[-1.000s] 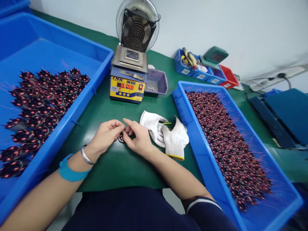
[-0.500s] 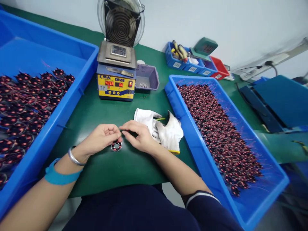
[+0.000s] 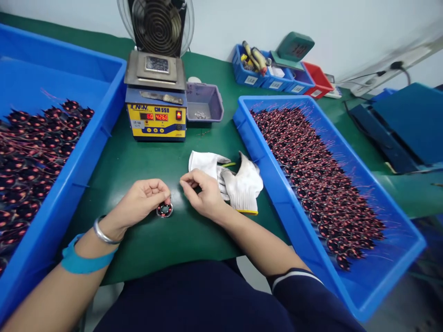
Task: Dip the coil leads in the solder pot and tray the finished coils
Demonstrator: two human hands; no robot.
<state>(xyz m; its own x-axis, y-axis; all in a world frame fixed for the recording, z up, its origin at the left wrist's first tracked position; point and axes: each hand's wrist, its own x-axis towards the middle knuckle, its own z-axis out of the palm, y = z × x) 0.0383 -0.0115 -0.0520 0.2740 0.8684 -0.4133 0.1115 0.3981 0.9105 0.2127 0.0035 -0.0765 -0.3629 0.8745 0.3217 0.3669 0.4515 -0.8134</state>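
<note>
Head view: a small round coil wound with red-and-black wire is pinched against the green mat by the curled fingertips of the left hand, while the right hand, just to its right, is closed finger-to-thumb, probably on a fine lead wire that cannot be made out. The step is best done if the coil is kept pressed flat and steady, the wire is drawn gently, and the white cotton gloves beside the right hand are kept clear of it.
</note>
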